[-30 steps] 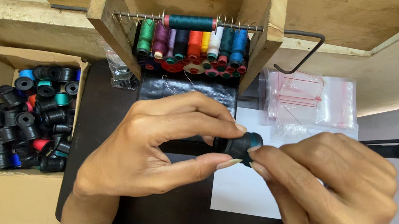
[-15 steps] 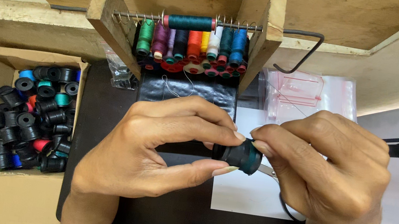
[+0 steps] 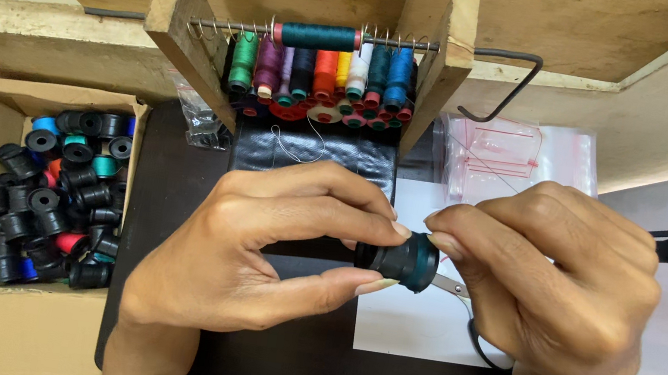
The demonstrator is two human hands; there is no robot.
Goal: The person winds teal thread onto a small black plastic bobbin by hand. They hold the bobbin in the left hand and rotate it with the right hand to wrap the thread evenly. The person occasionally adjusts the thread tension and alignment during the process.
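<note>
A small black bobbin (image 3: 400, 260), wound with dark teal thread, is held at the frame's centre, pinched by the left hand (image 3: 256, 246) and touched at its rim by the right hand's fingertips (image 3: 441, 243). Scissors (image 3: 465, 306) are also gripped there; the fine thread could be snagged or slackened, and the winding loosened.

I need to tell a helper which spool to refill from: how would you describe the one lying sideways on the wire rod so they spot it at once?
Look at the wooden rack at the back of the bench, above the two hands. A metal rod spans its two posts. On it lies the dark teal spool, the only one threaded on the rod horizontally, with a red end cap, while the other coloured spools stand below it.
</note>
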